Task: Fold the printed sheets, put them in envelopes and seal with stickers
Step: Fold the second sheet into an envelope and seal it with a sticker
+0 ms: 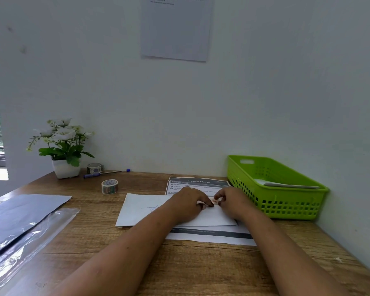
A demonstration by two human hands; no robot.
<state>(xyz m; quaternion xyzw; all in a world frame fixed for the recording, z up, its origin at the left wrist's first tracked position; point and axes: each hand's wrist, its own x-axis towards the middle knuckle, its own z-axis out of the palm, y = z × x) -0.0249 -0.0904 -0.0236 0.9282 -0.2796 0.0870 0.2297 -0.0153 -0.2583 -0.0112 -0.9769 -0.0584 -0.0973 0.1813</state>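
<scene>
Left hand point(187, 207), right hand point(233, 205), both curled

Potted flowers point(62, 146) beside blue pen point(98, 174)
</scene>
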